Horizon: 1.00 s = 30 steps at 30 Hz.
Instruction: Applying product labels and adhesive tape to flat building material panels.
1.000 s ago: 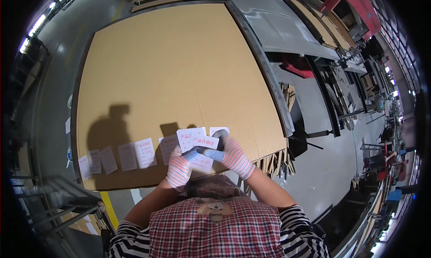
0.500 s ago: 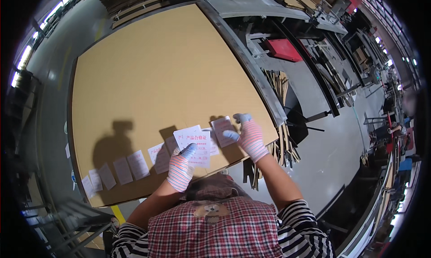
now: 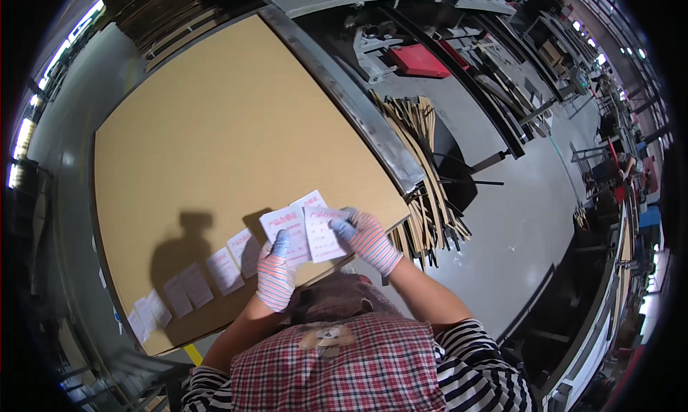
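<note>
The left hand (image 3: 276, 272), in a knitted glove with pink and white stripes and blue fingertips, is raised in front of the person with its fingers pointing up and away. Its fingers are closed on the lower edge of a small white paper card with red print (image 3: 287, 229), with the thumb lying flat on the front of the card. The right hand (image 3: 367, 238) wears the same kind of striped glove and comes in from the right side with the wrist bent a little. Its blue fingertips pinch the right edge of a second white paper card with red print (image 3: 324, 233), which lies partly over the first card, and the corner of one more card peeks out behind them. Both cards are thin, flat and shaped like small rectangles, and they are held up just above the near edge of the big flat brown cardboard sheet (image 3: 215, 125). The cardboard looks smooth and dull, and the hands and head cast dark shadows on it. To the left of the hands, a row of small white paper cards (image 3: 197, 283) lies flat on the cardboard along its near edge, side by side. Both forearms are bare below the gloves, and further down are black and white striped sleeves (image 3: 473, 362) and a red checked apron with a little bear picture (image 3: 337, 369). To the right of the cardboard runs a long grey metal rail (image 3: 344, 97), and past it a heap of thin brown cardboard strips (image 3: 423, 175) lies on the grey floor.
</note>
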Available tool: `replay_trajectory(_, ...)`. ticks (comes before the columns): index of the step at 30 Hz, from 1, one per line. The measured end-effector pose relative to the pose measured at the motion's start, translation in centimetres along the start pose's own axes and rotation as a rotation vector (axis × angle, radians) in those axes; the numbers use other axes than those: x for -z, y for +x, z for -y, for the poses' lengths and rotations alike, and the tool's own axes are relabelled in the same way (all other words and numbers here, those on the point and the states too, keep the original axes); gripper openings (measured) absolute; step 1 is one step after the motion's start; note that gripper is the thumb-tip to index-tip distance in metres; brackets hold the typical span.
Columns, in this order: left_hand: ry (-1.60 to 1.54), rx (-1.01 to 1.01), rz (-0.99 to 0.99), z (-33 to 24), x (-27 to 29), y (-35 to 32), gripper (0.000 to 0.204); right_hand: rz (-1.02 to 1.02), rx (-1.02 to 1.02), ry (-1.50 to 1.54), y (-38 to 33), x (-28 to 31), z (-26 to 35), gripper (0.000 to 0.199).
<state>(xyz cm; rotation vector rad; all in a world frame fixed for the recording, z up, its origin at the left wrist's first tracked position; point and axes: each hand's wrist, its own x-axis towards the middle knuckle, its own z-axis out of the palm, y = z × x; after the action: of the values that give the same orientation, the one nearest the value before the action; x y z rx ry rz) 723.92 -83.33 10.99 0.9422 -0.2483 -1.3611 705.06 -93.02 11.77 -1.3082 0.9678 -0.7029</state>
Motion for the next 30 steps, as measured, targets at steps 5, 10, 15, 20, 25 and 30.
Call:
replay_trajectory(5,0.008,-0.025,0.009,-3.0,-1.7,6.5,0.040,-0.064,0.042,-0.946,14.3,9.2,2.3,0.034)
replay_trajectory(10,-0.022,-0.014,-0.053,-8.4,-3.9,18.9,0.039,-0.227,0.398,-1.282,31.2,11.2,1.9,0.059)
replay_trajectory(15,-0.109,-0.334,-0.179,-9.3,5.5,19.7,0.039,-0.219,0.813,-1.198,30.6,12.3,-0.2,0.056)
replay_trajectory(20,0.345,-0.783,-0.636,-19.5,26.6,15.9,0.029,-0.282,0.599,-0.728,26.7,10.0,-1.2,0.057)
replay_trajectory(25,0.345,-0.819,-1.053,-36.1,45.1,8.6,0.029,-0.332,0.516,-0.611,21.4,1.2,-3.6,0.056)
replay_trajectory(30,0.766,-0.496,-1.046,-42.3,60.0,9.9,0.036,-0.107,0.500,-0.758,14.3,-16.0,-0.9,0.054)
